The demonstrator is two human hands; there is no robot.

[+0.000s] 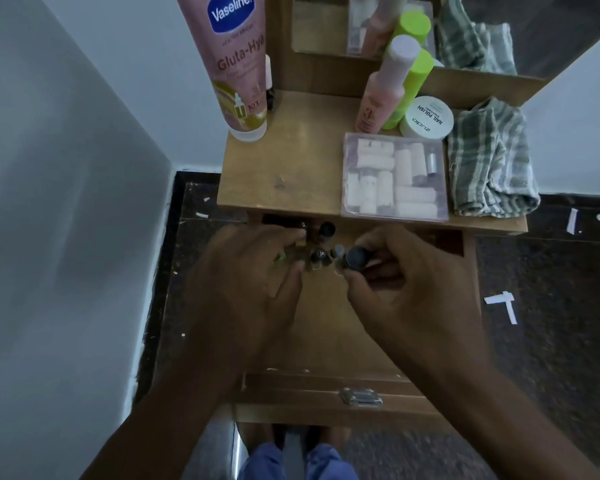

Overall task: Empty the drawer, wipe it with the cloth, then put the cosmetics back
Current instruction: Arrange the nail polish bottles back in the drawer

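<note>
Wooden drawer (pixel 326 341) stands pulled out under the tabletop (pixel 291 161), and several small dark bottles (pixel 321 256) stand at its back. My right hand (pixel 406 282) pinches one black-capped bottle (pixel 355 258) between thumb and fingers. My left hand (pixel 253 268) curls around something small and green; I cannot tell exactly what. These bottles look light, hard and probably glass, so I judge them slippery and breakable; better to hold the body, not the cap. Checked cloth (pixel 489 161) lies on the tabletop, at right.
</note>
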